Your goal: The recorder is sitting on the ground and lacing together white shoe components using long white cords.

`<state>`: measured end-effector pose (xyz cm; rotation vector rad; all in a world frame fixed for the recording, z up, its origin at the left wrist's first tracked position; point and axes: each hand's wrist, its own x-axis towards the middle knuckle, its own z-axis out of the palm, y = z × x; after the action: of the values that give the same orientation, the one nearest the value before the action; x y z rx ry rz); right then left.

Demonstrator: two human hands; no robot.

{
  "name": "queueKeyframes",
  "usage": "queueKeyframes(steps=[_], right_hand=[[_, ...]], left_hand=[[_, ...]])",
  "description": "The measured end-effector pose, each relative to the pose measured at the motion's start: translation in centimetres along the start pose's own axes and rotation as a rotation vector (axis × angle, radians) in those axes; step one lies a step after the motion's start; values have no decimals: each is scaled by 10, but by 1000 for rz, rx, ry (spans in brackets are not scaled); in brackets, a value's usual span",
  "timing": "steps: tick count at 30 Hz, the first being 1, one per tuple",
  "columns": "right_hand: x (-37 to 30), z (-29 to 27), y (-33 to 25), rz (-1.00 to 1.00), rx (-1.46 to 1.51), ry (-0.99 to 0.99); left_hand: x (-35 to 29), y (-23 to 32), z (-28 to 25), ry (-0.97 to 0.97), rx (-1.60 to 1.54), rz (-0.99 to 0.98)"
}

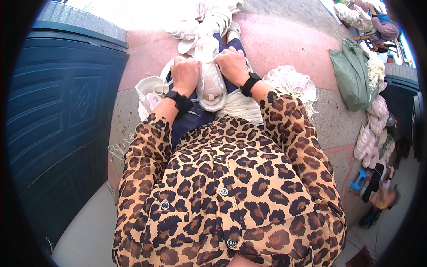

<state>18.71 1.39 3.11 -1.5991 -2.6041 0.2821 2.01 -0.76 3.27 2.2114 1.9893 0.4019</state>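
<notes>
A pale white-and-pink sneaker lies over my lap, its toe pointing toward me. My left hand is closed in a fist at the sneaker's left side, on a thin whitish shoelace that trails out beside it. On the other side my right hand is closed too, knuckles up, with a thin pale strand by it that looks like the lace. The fingertips of both hands are hidden. Under the sneaker, to its right, a bundle of cream shoelaces rests on my lap.
White shoes are heaped just beyond my hands. Another white shoe stands at my left, by a blue door. To my right lie a whitish pile, a green sack and pink bundles. People are farther right.
</notes>
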Motion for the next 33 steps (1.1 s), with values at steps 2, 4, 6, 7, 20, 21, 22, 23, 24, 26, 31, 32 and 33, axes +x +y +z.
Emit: queueKeyframes(steps=[2, 4, 6, 7, 20, 21, 22, 23, 24, 26, 31, 32, 33], right_hand=[[-4, -4, -6, 12, 0, -24], [-5, -10, -6, -36, 12, -43], [-3, -2, 2, -88, 63, -75], [1, 4, 8, -137, 113, -106], [0, 19, 33, -290, 497, -9], [0, 19, 34, -297, 537, 3], [0, 20, 35, -303, 578, 15], [0, 18, 34, -303, 578, 16], [-2, 17, 33, -323, 557, 55], [-6, 13, 28, -343, 536, 94], [-8, 9, 15, -457, 99, 139], [-6, 5, 12, -498, -13, 125], [-4, 4, 9, -495, -13, 125]], left_hand=[[-7, 12, -14, -49, 53, 24], [-7, 14, -20, -143, 110, 54], [-3, 8, -20, -209, 100, 75], [0, 4, -20, -275, 89, 99], [9, -21, -11, -324, -276, 245], [9, -21, -12, -325, -275, 245], [9, -21, -13, -342, -271, 234], [9, -20, -14, -358, -269, 221], [9, -21, -13, -358, -268, 221], [10, -22, -12, -368, -273, 226], [13, -32, 1, -327, -294, 275], [14, -32, 3, -309, -301, 277], [13, -33, 4, -311, -301, 279]])
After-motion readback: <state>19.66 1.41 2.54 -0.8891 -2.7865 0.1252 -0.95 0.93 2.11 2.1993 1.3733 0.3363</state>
